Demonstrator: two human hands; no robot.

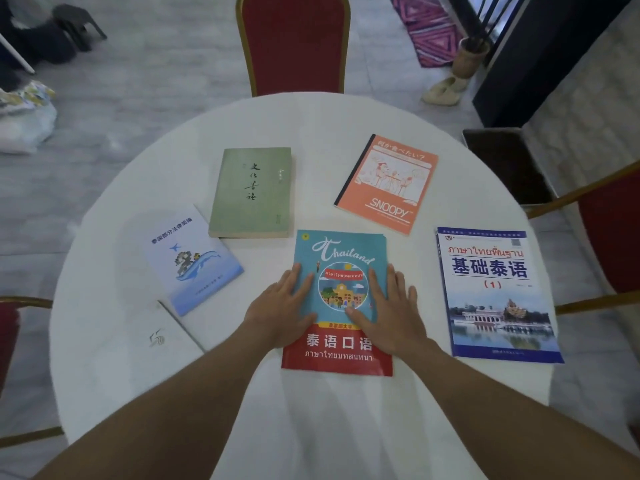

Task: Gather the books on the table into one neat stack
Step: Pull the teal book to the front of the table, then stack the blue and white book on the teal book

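Both hands lie flat and unclenched on the teal-and-red paperback [341,303] nearest me on the round white-clothed worktop [311,126]: left hand [282,308] on its left margin, right hand [388,313] on its right, pressing rather than gripping. I judge this book is the base of the stack, so I would square it here first, then bring the others onto it, largest ones early and spines on one side.

Its cover reads "Thailand", with "泰语口语" and Thai script on the red band. At near left lies a thin white sheet [162,337], purpose unclear. Right of me the blue-bordered textbook [498,296] says "基础泰语 (1)". Left, the pale blue booklet [192,261] carries small Chinese print. Farther off, the thick green paperback [252,192] shows brush calligraphy, and the orange notebook [388,183] reads "SNOOPY". All five lie apart.
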